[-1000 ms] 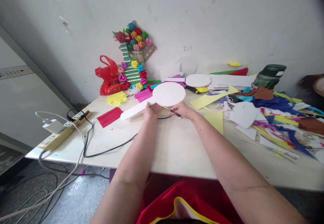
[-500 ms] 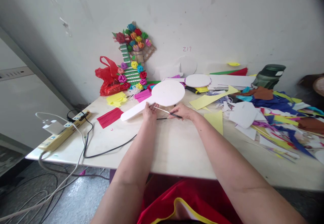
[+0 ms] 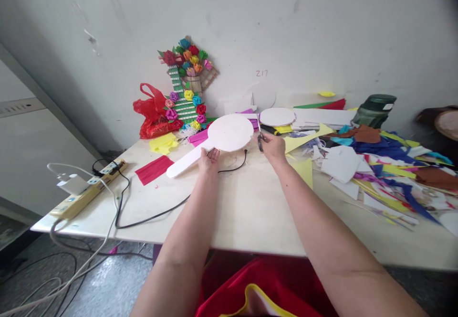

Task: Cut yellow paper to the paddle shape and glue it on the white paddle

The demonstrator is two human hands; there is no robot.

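A white paddle-shaped cutout (image 3: 231,133), with a round head and a long straight handle, is held above the table. My left hand (image 3: 209,159) grips it from below, at the neck where handle meets disc, its fingers partly hidden under the piece. My right hand (image 3: 272,146) is closed round the dark handles of a pair of scissors (image 3: 260,138). Their metal blades point up and away, just right of the disc's edge; I cannot tell whether they touch it. Behind them lies another white round-headed cutout (image 3: 277,116).
Red paper (image 3: 153,169) and yellow paper (image 3: 162,142) lie left. A black cable (image 3: 153,219) runs from a power strip (image 3: 77,200). Flower-decorated craftwork (image 3: 188,88) and a red bag (image 3: 152,109) stand behind. Paper scraps (image 3: 390,164) and a green bottle (image 3: 375,109) are right.
My right hand has moved right and slightly away with the scissors, whose blades swung from pointing left at the neck to pointing away beside the disc. My left hand keeps its hold.
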